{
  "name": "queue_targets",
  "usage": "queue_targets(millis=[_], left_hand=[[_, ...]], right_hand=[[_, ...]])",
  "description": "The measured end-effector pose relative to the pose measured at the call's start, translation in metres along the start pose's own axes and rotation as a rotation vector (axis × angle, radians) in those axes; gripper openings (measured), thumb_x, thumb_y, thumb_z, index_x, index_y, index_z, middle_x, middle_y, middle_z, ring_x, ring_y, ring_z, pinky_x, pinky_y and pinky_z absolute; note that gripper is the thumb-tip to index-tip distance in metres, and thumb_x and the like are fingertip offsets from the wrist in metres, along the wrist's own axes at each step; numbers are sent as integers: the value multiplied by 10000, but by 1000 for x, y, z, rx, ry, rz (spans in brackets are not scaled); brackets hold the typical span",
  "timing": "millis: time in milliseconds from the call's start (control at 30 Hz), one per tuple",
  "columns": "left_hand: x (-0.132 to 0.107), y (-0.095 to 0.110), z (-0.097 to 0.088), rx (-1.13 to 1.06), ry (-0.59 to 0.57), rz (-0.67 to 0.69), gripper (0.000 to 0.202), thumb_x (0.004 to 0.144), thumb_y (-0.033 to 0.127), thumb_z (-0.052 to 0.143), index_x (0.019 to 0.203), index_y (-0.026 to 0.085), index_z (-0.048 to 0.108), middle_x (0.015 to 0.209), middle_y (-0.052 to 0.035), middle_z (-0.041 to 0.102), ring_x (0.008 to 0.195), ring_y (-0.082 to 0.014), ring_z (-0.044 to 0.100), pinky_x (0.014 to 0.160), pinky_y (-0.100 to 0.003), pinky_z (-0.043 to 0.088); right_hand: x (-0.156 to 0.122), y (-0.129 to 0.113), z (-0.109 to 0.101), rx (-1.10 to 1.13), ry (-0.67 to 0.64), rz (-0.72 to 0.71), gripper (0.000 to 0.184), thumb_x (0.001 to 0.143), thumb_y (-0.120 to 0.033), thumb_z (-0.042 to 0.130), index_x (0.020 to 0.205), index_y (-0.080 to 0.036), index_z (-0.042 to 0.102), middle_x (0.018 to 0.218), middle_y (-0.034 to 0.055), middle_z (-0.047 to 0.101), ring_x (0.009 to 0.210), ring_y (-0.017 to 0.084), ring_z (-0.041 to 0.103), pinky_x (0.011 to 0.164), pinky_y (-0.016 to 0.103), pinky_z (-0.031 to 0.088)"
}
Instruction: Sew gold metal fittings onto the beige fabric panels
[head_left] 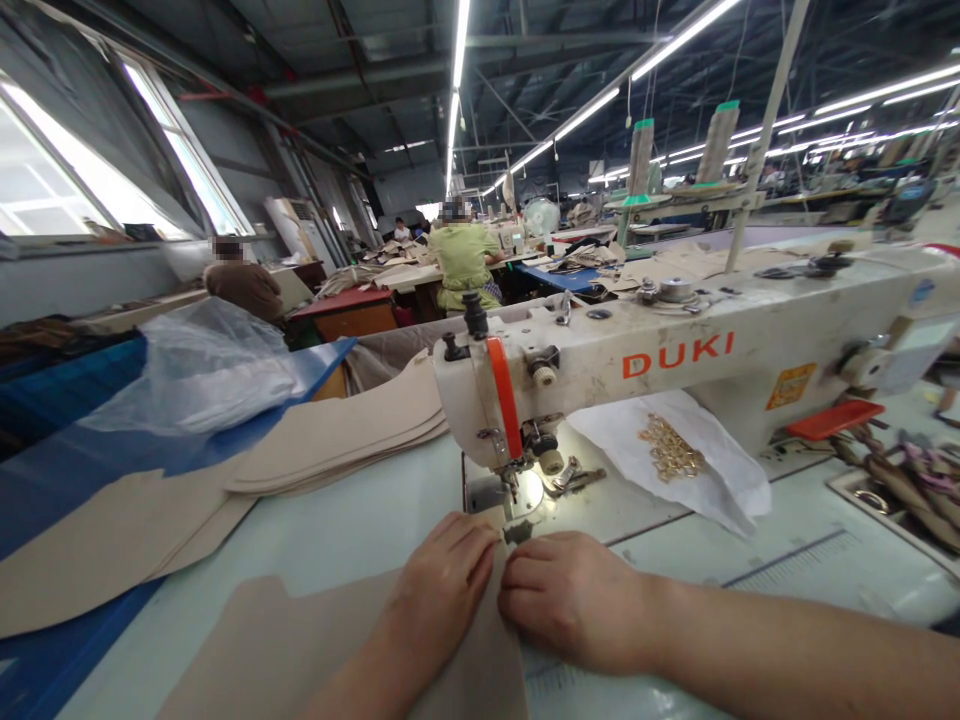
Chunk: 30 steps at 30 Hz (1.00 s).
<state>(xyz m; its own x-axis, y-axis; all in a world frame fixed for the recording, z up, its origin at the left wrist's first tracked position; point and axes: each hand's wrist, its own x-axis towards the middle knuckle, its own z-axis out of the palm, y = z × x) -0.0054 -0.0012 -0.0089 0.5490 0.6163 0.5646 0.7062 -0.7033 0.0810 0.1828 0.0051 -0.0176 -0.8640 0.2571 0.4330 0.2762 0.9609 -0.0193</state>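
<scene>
A beige fabric panel (pixel 315 640) lies on the pale table, its narrow end reaching toward the needle area of a white sewing machine (pixel 585 360). My left hand (pixel 446 580) rests on that end with its fingers curled together at the edge. Close beside it, my right hand (pixel 566 595) is closed, its fingertips bent at the panel's right edge. Both hands are just in front of the lit presser foot (pixel 516 482). What is pinched between the fingers is partly hidden, but the panel runs under both hands.
Stacked beige panels (pixel 337 430) lie at the left, near a clear plastic bag (pixel 202 370). Gold-coloured metal rings (pixel 671 448) sit on a white sheet (pixel 731 490) under the machine arm. A tray (pixel 892 520) of odds and ends stands right. Two people sit farther back.
</scene>
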Motion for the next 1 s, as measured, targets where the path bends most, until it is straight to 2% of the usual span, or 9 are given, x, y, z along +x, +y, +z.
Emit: queue_targets(millis=[700,1000], left_hand=[[-1,0,2,-15,8,0,222,929,180,403,799,170,583,756,-32,635,727,-166,574,688,-293,506],[-4,2,3,-53,2,-56,166,899,128,435,815,174,571,790,-35,640,753,-176,584,692,-300,512]], right_hand=[[1,-1,-6,46,-46,38,204,909,-238,445,764,-165,567,777,24,588,721,160,490,652,278,403],[5,1,-6,39,-4,189,129,903,-192,476,886,-143,594,885,68,613,877,186,525,820,297,439]])
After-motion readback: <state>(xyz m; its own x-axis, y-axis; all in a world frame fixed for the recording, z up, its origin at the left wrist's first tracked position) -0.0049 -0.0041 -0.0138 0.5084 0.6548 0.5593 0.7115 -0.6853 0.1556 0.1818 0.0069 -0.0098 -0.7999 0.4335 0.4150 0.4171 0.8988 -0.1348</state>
